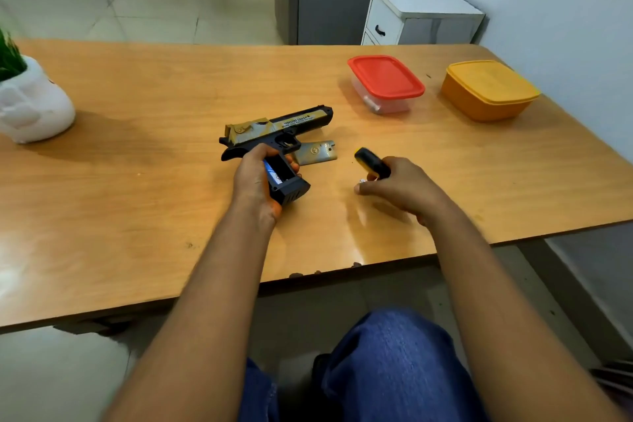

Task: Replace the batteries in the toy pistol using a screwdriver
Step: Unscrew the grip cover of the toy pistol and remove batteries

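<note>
Just left of the frame's centre the left hand grips the toy pistol by its handle, fingers curled round it, turning the open battery bay upward, likely so the cell inside stays reachable; one blue-and-white battery shows there. The removed cover lies on the counter just beside the pistol, out of the way. Right of centre, the right hand holds the screwdriver by its black-and-yellow handle, fingers wrapped narrow; something small and pale at the fingertips is too unclear to name. Upper right stand two lidded tubs, one red-lidded box, one orange box; one white planter sits far left
</note>
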